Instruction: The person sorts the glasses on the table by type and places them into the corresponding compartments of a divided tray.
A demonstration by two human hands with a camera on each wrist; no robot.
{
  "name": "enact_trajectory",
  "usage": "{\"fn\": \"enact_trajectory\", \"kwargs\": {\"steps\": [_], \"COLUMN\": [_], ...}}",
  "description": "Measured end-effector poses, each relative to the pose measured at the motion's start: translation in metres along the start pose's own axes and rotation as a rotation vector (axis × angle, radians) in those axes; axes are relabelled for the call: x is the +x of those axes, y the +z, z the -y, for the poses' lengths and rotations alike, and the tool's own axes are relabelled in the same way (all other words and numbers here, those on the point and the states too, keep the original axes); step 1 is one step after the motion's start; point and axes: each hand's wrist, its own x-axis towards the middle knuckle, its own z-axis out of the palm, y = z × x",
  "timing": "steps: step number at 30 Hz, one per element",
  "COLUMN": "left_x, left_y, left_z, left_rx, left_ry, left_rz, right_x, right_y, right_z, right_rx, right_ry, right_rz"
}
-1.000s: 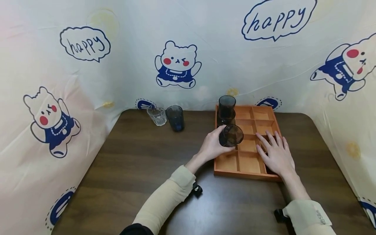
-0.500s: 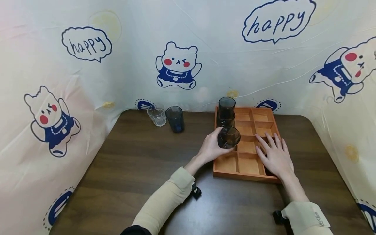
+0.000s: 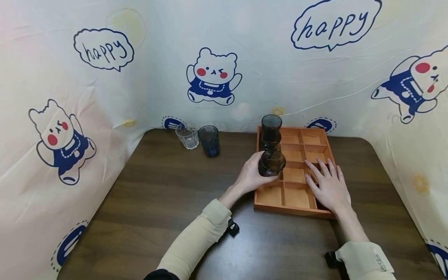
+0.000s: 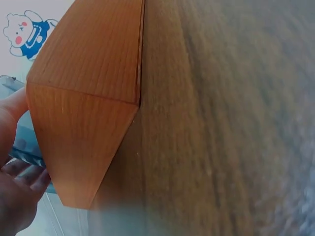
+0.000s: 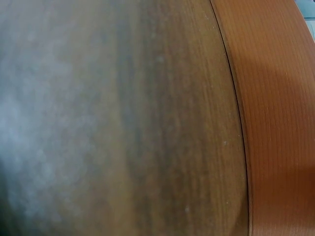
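Note:
In the head view my left hand (image 3: 252, 174) grips a dark tinted glass (image 3: 272, 163) at the left side of a wooden compartment tray (image 3: 294, 212). The glass sits over a left-column compartment; its base is hidden, so I cannot tell whether it touches the bottom. Behind it, further dark glasses (image 3: 271, 127) stand in the left column, partly overlapping. My right hand (image 3: 330, 188) lies with fingers spread on the tray's right side, holding nothing. In the left wrist view, the thumb and fingers (image 4: 15, 105) curl about the bluish glass (image 4: 25, 135) beyond the tray's corner (image 4: 83, 98).
Left of the tray, near the back edge of the brown table (image 3: 168, 202), a clear glass (image 3: 188, 138) and a dark glass (image 3: 209, 141) stand side by side. A printed cloth (image 3: 154, 58) hangs behind. The right wrist view shows the tray's side wall (image 5: 280, 123) along the tabletop.
My left hand has brought the dark glass slightly left and down over the tray. The right hand stays in place on the tray.

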Motion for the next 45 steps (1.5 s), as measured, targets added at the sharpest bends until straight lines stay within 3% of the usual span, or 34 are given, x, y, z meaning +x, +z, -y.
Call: {"fn": "enact_trajectory", "kwargs": {"steps": [13, 23, 27, 38, 45], "left_x": [-0.007, -0.012, -0.012, -0.018, -0.018], "left_y": [0.002, 0.000, -0.001, -0.023, -0.041], "left_z": [0.008, 0.006, 0.005, 0.004, 0.004], "left_rx": [-0.061, -0.085, -0.100, -0.123, -0.081], "left_ry": [-0.117, -0.139, -0.121, -0.092, -0.122], "left_rz": [-0.026, -0.012, 0.013, 0.021, 0.057], "right_x": [0.000, 0.001, 0.000, -0.002, 0.000], "right_y": [0.007, 0.012, 0.012, 0.004, 0.003], "right_z": [0.000, 0.001, 0.000, -0.001, -0.002], "right_rx": [0.007, 0.005, 0.005, 0.003, 0.005], "right_ry": [-0.005, -0.001, 0.001, 0.000, 0.000], "right_rz": [0.007, 0.004, -0.003, -0.011, -0.009]}}
